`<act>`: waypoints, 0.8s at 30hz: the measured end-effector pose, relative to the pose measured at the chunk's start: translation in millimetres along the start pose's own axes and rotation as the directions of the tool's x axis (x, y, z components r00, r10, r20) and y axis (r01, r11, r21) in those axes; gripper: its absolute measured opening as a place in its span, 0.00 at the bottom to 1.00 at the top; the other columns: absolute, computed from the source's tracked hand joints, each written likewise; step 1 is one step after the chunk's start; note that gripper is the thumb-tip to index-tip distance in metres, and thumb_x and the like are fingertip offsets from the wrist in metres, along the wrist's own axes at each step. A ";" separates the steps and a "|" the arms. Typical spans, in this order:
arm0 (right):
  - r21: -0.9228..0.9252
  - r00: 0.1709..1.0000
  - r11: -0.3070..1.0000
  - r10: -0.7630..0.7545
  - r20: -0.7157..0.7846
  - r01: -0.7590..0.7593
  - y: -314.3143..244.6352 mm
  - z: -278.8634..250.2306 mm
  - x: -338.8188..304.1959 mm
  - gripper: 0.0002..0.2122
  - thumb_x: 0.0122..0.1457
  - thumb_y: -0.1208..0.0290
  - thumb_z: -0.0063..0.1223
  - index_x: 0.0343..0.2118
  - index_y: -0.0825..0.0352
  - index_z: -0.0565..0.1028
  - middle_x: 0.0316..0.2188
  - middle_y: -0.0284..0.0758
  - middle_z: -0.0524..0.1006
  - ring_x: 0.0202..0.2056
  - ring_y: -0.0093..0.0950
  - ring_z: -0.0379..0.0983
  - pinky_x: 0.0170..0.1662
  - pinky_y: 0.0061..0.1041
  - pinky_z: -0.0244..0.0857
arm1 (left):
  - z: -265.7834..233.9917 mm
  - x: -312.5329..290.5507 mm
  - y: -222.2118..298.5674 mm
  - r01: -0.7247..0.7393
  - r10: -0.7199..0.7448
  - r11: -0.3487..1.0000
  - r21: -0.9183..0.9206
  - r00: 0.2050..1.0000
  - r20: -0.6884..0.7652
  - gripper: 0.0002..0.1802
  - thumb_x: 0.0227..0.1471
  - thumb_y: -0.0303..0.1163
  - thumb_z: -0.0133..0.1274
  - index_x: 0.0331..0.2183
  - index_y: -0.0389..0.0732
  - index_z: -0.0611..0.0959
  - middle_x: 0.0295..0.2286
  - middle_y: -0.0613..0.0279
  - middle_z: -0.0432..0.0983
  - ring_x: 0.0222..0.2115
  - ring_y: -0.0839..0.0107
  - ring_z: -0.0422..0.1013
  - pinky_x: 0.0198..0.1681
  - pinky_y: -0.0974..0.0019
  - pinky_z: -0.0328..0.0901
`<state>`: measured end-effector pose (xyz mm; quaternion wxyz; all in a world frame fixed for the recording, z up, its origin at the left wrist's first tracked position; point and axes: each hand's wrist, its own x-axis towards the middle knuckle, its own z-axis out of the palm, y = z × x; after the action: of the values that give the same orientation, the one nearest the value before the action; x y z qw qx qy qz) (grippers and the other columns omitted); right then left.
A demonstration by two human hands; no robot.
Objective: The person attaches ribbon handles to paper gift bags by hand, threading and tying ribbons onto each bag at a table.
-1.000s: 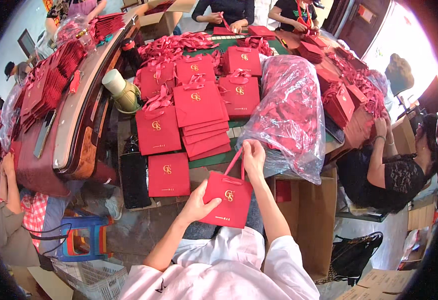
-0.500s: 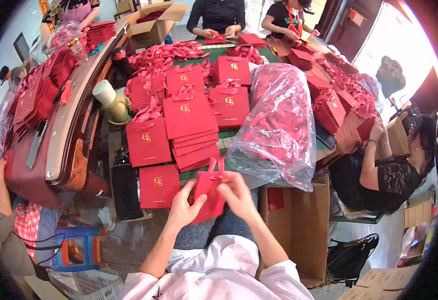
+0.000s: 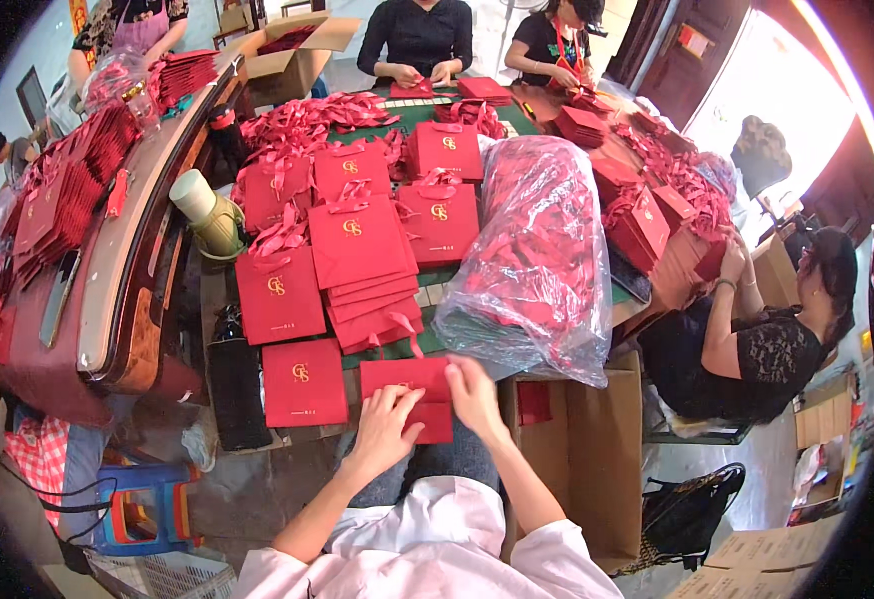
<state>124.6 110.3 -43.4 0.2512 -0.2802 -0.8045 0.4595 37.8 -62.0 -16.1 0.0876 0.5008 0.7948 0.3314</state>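
Observation:
A red paper gift bag (image 3: 382,373) with a ribbon handle lies in front of me at the table's near edge, over my lap. My left hand (image 3: 384,436) rests on its face, fingers stretched out and pressing down. At the bag's right edge my right hand (image 3: 474,397) pinches the paper between thumb and fingers. The lower part of the bag is partly covered by my left hand. Just left of it lies another flat red bag (image 3: 304,384) with a gold emblem. A fanned stack of red bags (image 3: 361,240) sits beyond my hands.
A clear plastic sack (image 3: 532,250) full of red bags lies to the right on the table. Below it stands an open cardboard box (image 3: 587,449). A cream-lidded green flask (image 3: 207,215) stands at the left. Several people work around the tables; one person (image 3: 767,334) sits at the right.
The bag has gone from upright in both hands to lying flatter and broadside. My left hand has opened over its face; my right has shifted to its right edge. The view has moved slightly.

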 end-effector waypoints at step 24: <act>-0.215 0.896 0.876 -0.444 -0.009 0.431 -42.8 -12.7 -14.2 0.07 0.49 0.79 0.61 0.32 0.64 0.77 0.30 0.36 0.76 0.33 0.36 0.74 0.36 0.33 0.68 | 19.4 19.6 -6.9 0.360 -0.360 0.390 -0.847 0.907 0.220 0.15 0.64 0.31 0.47 0.47 0.32 0.80 0.38 0.60 0.80 0.37 0.76 0.76 0.42 0.71 0.70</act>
<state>133.8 90.2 -2.0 0.3411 -0.1289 -0.8828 0.2962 32.3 -38.6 -31.4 0.3993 0.2013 0.6022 0.6613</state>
